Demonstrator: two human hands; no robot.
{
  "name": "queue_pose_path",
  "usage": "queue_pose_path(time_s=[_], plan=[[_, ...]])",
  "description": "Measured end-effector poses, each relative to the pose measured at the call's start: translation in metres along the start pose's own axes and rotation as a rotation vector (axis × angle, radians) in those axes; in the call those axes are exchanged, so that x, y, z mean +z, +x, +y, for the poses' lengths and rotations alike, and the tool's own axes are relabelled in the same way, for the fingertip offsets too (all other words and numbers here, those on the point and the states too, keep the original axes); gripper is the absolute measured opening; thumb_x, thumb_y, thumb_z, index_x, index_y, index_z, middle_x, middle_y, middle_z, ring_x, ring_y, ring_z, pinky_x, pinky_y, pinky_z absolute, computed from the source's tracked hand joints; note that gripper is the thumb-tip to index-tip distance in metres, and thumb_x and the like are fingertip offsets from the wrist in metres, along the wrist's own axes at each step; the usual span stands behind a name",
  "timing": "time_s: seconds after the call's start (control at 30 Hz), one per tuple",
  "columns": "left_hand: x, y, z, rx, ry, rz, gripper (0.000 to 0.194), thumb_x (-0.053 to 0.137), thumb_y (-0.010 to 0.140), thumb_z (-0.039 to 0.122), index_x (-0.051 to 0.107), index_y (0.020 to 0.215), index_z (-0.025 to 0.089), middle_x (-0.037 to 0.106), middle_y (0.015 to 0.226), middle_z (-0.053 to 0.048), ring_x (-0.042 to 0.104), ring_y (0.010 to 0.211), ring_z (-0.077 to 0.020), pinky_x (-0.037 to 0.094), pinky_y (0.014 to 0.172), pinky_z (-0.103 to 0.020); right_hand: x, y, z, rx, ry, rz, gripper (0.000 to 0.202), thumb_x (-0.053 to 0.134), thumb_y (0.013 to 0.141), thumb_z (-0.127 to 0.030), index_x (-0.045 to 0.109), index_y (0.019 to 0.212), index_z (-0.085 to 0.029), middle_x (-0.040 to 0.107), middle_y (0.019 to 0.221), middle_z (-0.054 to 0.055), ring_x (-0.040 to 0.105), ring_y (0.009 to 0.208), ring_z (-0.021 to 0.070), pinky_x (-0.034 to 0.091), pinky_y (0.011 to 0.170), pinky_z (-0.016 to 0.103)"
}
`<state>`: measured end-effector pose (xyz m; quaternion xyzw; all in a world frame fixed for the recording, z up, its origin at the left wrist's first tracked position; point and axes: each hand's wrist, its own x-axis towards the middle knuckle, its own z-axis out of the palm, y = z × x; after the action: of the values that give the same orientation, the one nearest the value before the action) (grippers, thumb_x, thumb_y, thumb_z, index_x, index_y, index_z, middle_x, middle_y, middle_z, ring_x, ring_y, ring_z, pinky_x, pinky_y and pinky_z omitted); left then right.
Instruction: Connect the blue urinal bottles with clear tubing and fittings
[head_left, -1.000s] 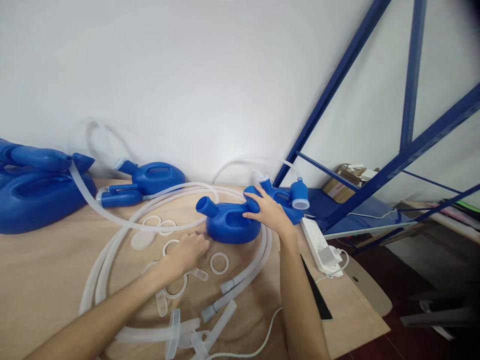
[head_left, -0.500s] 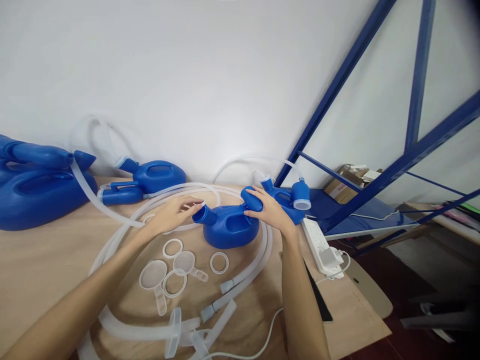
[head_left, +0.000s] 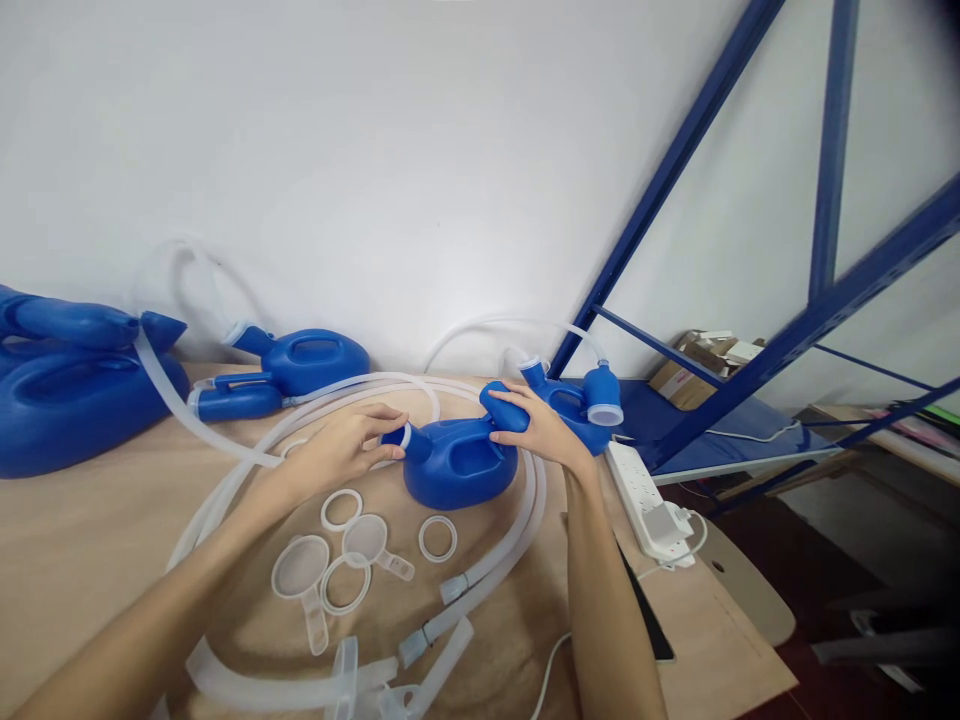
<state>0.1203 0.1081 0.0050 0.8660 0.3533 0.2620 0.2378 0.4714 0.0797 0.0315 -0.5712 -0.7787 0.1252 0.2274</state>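
A blue plastic jug (head_left: 457, 485) with a hollow handle stands on the table, its neck angled up to the left. At the mouth of that neck sits a white ring (head_left: 406, 436). My left hand (head_left: 337, 452) closes its thumb and fingers around the ring at the mouth. My right hand (head_left: 538, 425) is wrapped round a small blue plastic container (head_left: 502, 410) at the jug's right end; its exact shape is partly hidden by my fingers. Below the jug lie loose white rings (head_left: 438, 539) and translucent round caps with tabs (head_left: 300, 568).
Clear hoses (head_left: 495, 575) curve around the jug. More blue jugs (head_left: 319, 362) stand by the wall, with a large one (head_left: 82, 410) at far left. At right are a white power strip (head_left: 645, 500), a dark flat object (head_left: 645, 610) and a blue metal rack (head_left: 675, 370).
My left hand has moved slightly down and closed around the jug's mouth, where the white ring now shows. My right hand keeps its grip. The view has shifted slightly.
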Motion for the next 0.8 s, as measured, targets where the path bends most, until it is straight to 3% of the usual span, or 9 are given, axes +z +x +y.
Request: queue_pose_path(time_s=[0.17,0.27,0.33,0.4,0.5,0.63,0.8], plan=[[0.005,-0.003,0.003,0.071,-0.011,-0.031,0.041,0.054,0.097,0.044,0.077,0.126,0.025,0.067,0.144,-0.007,0.062,0.135,-0.0274,0.05,0.116,-0.042,-0.002,0.004,0.005,0.022,0.022,-0.049,0.067,0.082,0.084,-0.043,0.059,0.147,-0.034,0.044,0.163,0.007,0.04,0.154,0.0316,0.034,0.126,0.051],[0.012,-0.004,0.007,0.05,-0.021,0.044,0.043,0.053,0.096,0.04,0.073,0.131,0.024,0.068,0.143,-0.006,0.061,0.136,-0.0261,0.047,0.119,-0.042,-0.002,0.003,0.003,0.025,0.014,-0.048,0.066,0.081,0.085,-0.04,0.059,0.147,-0.034,0.043,0.163,0.008,0.04,0.154,0.0317,0.034,0.126,0.052],[0.02,0.003,0.009,-0.046,-0.028,0.126,0.046,0.059,0.088,0.037,0.072,0.129,0.021,0.072,0.136,-0.007,0.065,0.128,-0.0273,0.05,0.115,-0.042,-0.001,0.001,0.001,0.021,0.013,-0.053,0.064,0.08,0.086,-0.04,0.059,0.147,-0.034,0.043,0.163,0.007,0.039,0.154,0.0309,0.032,0.127,0.052],[0.031,0.014,0.01,-0.144,-0.039,0.175,0.038,0.059,0.083,0.034,0.075,0.114,0.019,0.077,0.121,-0.007,0.07,0.115,-0.0276,0.054,0.107,-0.042,0.0,-0.001,-0.001,0.025,0.016,-0.067,0.064,0.08,0.086,-0.04,0.059,0.146,-0.033,0.044,0.163,0.008,0.039,0.154,0.0302,0.031,0.128,0.05],[0.049,0.031,0.007,-0.192,-0.059,0.212,0.028,0.053,0.088,0.036,0.074,0.094,0.019,0.08,0.102,-0.007,0.073,0.099,-0.0267,0.057,0.096,-0.042,0.002,-0.002,-0.001,0.036,0.025,-0.057,0.065,0.08,0.086,-0.041,0.059,0.147,-0.032,0.043,0.163,0.008,0.041,0.153,0.0301,0.03,0.128,0.049],[0.06,0.037,-0.001,-0.109,-0.08,0.248,0.033,0.056,0.088,0.041,0.069,0.107,0.018,0.078,0.108,-0.009,0.072,0.098,-0.0253,0.056,0.095,-0.042,0.0,0.002,0.006,0.009,0.043,-0.083,0.064,0.079,0.087,-0.04,0.059,0.147,-0.033,0.044,0.161,0.007,0.042,0.153,0.03,0.031,0.128,0.049],[0.056,0.029,-0.01,0.16,-0.071,0.221,0.039,0.053,0.091,0.033,0.066,0.125,0.018,0.072,0.132,-0.011,0.066,0.124,-0.0256,0.05,0.11,-0.041,-0.005,0.01,0.009,-0.057,0.052,-0.132,0.064,0.08,0.086,-0.04,0.06,0.146,-0.035,0.046,0.16,0.007,0.04,0.154,0.03,0.034,0.127,0.049]])
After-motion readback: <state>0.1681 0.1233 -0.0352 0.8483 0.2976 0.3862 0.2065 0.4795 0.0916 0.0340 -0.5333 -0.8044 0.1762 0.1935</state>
